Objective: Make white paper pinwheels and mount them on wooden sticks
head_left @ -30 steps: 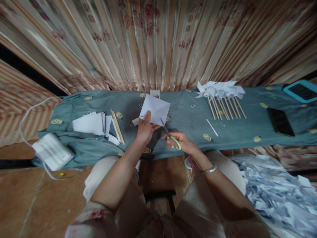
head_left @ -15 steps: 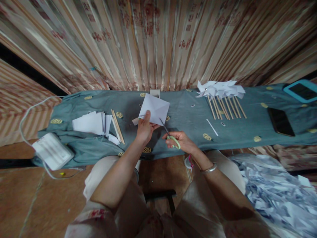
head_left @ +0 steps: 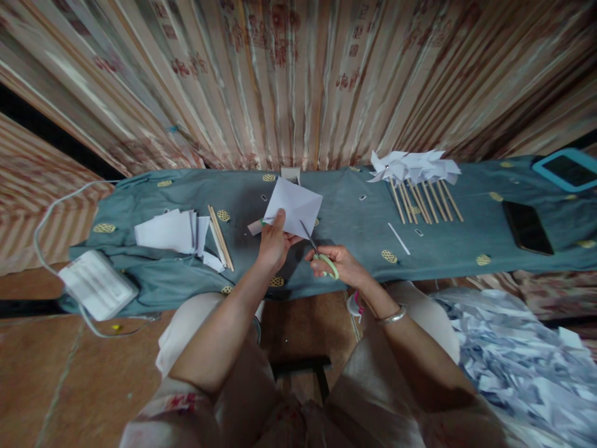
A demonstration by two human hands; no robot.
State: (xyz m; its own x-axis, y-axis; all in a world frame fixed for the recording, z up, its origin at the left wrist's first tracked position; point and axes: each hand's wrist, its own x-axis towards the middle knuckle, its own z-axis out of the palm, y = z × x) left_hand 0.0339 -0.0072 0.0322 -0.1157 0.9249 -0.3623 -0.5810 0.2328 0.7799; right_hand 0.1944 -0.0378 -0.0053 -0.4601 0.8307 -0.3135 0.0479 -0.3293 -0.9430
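My left hand [head_left: 275, 244] pinches a white paper square [head_left: 295, 204] by its lower left side, thumb on top and fingers underneath. The sheet is held above the cloth, with faint diagonal creases. In my right hand [head_left: 339, 264] are scissors [head_left: 330, 264] with light green handles; their dark blades lie over the lower right part of the paper, pointing up and left. Whether the blades are parted is too small to tell. To the right lie several paper pinwheels [head_left: 415, 168] on wooden sticks. A stack of white paper [head_left: 165, 230] and loose wooden sticks [head_left: 221, 238] lie to the left.
A green-grey cloth [head_left: 345, 218] covers the narrow table. At its left end sits a white power strip [head_left: 97, 285] with a cable. A black phone [head_left: 527, 228] and a blue-framed device [head_left: 568, 170] lie at the right. A big heap of white paper pieces [head_left: 527, 367] is at lower right.
The paper square and my left hand have shifted very slightly to the right. The scissor blades now reach a little further over the paper's lower right part.
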